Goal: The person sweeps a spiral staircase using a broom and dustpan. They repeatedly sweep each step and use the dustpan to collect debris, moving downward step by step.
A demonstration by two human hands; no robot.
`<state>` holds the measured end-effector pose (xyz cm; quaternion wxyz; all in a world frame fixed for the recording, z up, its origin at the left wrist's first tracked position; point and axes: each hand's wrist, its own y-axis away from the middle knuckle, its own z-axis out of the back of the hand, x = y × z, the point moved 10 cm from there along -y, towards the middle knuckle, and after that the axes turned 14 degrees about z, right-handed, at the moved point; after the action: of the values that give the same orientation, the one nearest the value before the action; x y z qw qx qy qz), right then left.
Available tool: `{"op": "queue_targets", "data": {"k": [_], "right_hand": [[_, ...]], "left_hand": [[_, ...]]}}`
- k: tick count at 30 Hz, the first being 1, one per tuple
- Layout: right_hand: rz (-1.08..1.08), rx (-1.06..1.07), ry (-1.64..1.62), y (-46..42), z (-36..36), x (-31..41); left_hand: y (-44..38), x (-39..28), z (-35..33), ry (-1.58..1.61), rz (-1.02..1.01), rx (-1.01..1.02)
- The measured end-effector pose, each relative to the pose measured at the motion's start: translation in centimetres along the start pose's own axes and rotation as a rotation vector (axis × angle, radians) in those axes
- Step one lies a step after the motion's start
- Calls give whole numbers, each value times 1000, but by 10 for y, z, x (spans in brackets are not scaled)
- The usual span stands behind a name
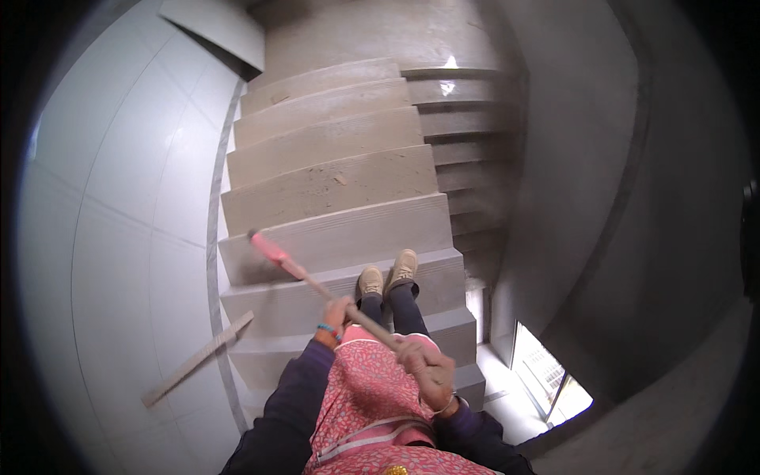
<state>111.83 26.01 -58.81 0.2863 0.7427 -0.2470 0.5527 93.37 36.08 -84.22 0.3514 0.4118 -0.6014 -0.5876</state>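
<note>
A long-handled broom, or a similar tool, slants across the view with both my hands on its brown handle. My left hand grips the handle partway along, near my knees. Closer to my waist, my right hand is closed around its upper part. The tool's pink head is blurred, over the left side of a stair step in front of my shoes. Crumbs of debris and dust lie on the step beyond.
White wall panels line the left side. A narrow strip leans there, and a board juts out farther ahead. Another flight of steps runs on the right, beside a grey wall. A bright opening shows lower right.
</note>
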Motion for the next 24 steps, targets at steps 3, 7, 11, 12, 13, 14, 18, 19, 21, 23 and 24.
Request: {"op": "queue_targets", "data": {"k": [3,7,11,12,13,14,18,19,21,23,24], "right_hand": [[-165,-214,261,-13,45,26],[162,-92,440,-52,57,116],[308,95,569,-73,28,122],[364,199,560,-74,14,119],[425,296,551,-74,-2,118],[462,443,580,-69,-21,114],[493,655,467,-66,-59,117],[540,616,453,-73,-66,130],[598,423,386,-103,-81,164],[668,258,339,-118,-68,155],[554,66,202,-129,-65,132]], "left_hand": [[-19,7,-85,-94,84,37],[-2,14,-233,17,107,414],[-4,3,-294,76,114,594],[-2,1,-302,189,136,693],[-1,-3,-304,295,154,798],[2,-9,-302,434,167,938],[30,-59,-260,505,35,908],[46,-80,-249,478,-5,857],[43,-115,-221,373,-132,841],[52,-155,-189,449,-186,892],[49,-180,-166,494,-252,878]]}}
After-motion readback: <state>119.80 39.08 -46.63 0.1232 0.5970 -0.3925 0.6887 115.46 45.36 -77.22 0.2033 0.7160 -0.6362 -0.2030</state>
